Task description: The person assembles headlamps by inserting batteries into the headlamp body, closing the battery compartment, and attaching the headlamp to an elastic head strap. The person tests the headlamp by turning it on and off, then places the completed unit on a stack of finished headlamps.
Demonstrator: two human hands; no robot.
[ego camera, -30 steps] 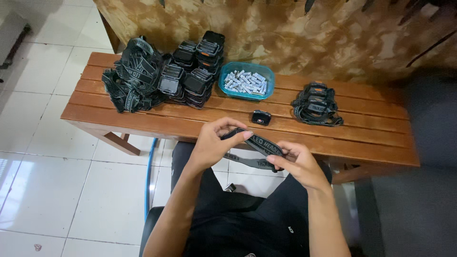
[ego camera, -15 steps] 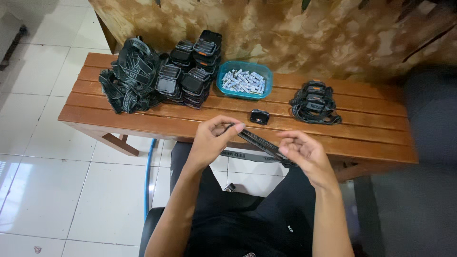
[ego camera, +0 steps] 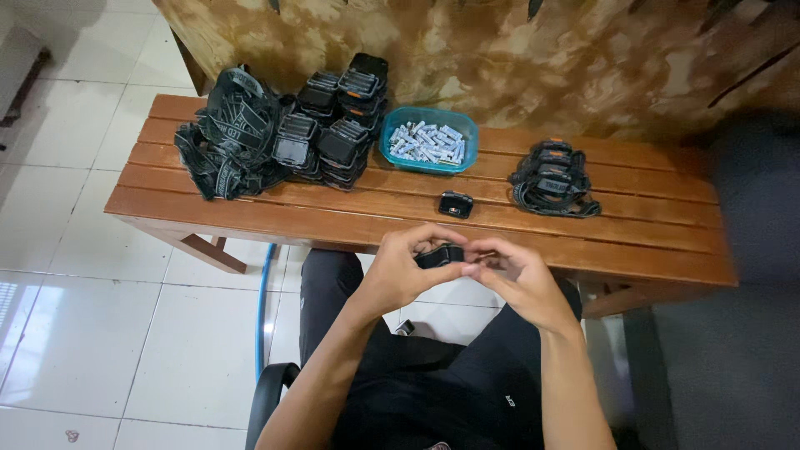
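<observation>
Small black plastic headlamp body (ego camera: 439, 255), a squat rectangular block, sits pinched between both hands in the head view, held in mid-air above the person's lap and just in front of the near edge of the slatted brown wooden bench (ego camera: 650, 250). The left hand (ego camera: 400, 271) curls round its near side, thumb and fingers closed on the casing; the right hand (ego camera: 517, 279) meets it from the other side, fingertips pressed against the block's end, so both hands are grasping the same piece.

On the bench beyond lie a second small black casing (ego camera: 456, 204), alone near the middle, a teal plastic tray of small white cylindrical cells (ego camera: 428, 140), a stack of black lamp units (ego camera: 337, 125), a heap of dark elastic straps (ego camera: 229, 137) at the left end and a smaller bundle of finished strapped lamps (ego camera: 554, 179) to the right.

Risk, as I judge it: the piece hangs over open lap and tiled floor (ego camera: 100, 333), not over the bench, so a slip of either fingertip grip could drop it. Whether any loose part is inside cannot be told; the fingers hide the block's face.
</observation>
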